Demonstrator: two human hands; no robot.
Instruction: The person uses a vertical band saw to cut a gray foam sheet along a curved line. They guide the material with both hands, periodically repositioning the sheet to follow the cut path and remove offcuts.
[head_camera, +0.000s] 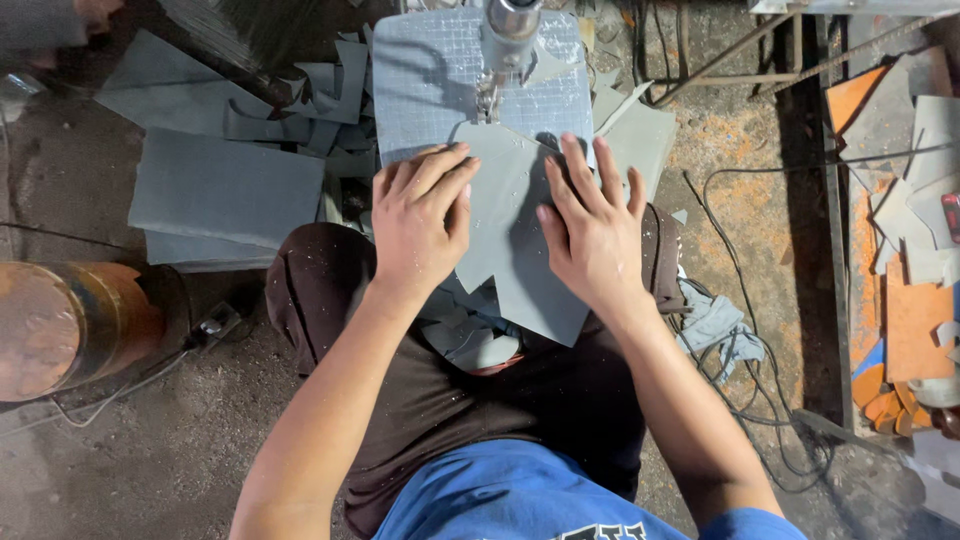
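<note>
A grey sheet of foam-like material (510, 215) lies across a small gridded work plate (430, 80) and hangs over my lap. My left hand (422, 220) presses flat on the sheet's left part, fingers spread. On its right part lies my right hand (592, 228), also flat with fingers apart. Just beyond the fingertips, a metal machine head (508, 35) with a thin vertical blade (489, 100) meets the sheet's far edge. Cut grey scraps (470, 340) lie between my knees.
A stack of grey sheets (225, 190) and offcuts sits on the floor at the left. A rusty round drum (65, 325) stands at the far left. Cables (745, 365) and a grey cloth (715, 325) lie at the right, beside orange and grey pieces (915, 320) on a rack.
</note>
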